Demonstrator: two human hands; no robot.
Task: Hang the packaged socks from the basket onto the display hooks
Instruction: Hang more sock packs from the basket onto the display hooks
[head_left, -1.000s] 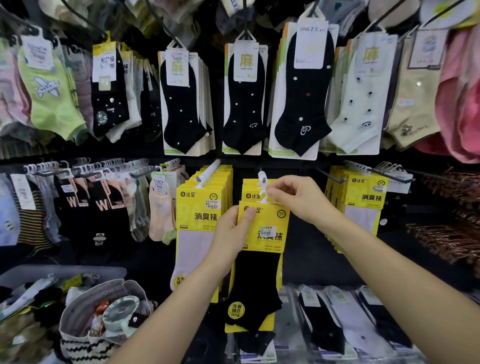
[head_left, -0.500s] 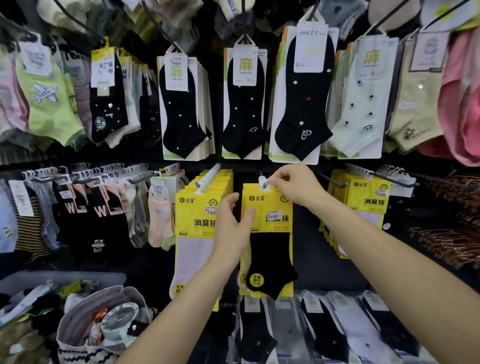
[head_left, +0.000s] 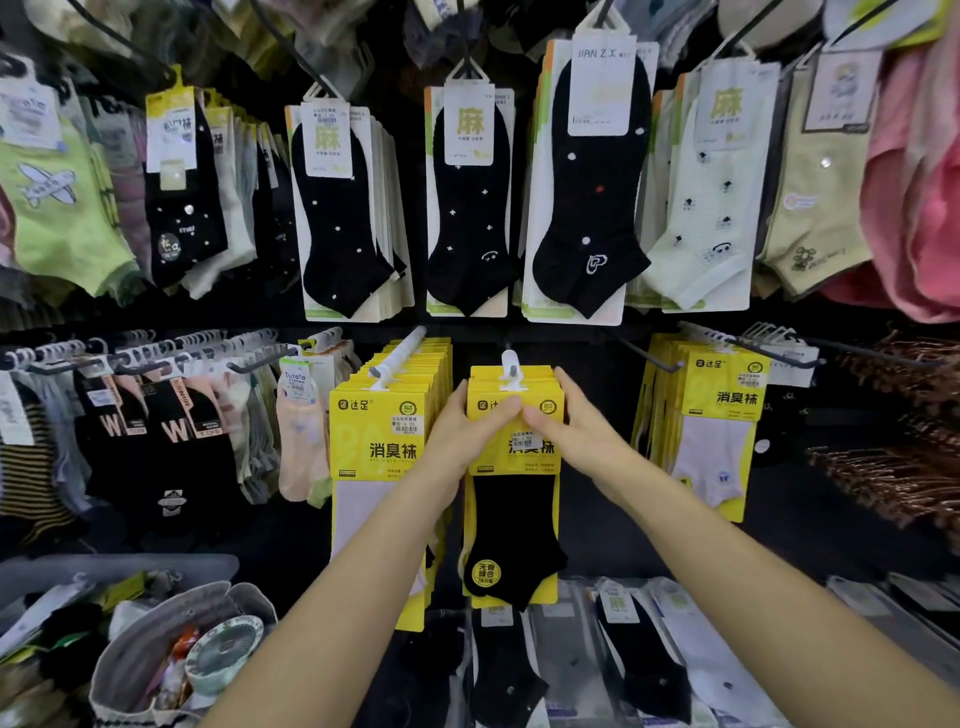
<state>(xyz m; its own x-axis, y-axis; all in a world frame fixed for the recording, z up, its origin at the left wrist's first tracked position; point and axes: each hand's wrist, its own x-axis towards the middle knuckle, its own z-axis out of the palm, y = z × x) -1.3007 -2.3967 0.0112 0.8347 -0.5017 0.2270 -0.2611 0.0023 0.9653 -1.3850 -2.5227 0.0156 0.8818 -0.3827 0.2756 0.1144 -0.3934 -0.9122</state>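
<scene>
Pinching yellow-carded black sock pack (head_left: 514, 499) between left hand (head_left: 457, 436) and right hand (head_left: 576, 426), thumbs in front, fingers curling behind. Hanging on middle display hook (head_left: 510, 362). Likely handling light; gripping stiff card header best.

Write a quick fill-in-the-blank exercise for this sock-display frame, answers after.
The left hand and right hand grip a yellow pack holding a ____ sock.
The green sock at upper left shows an ____.
The fabric basket sits at the lower ____ of the view.
Answers: black; airplane; left.
</scene>
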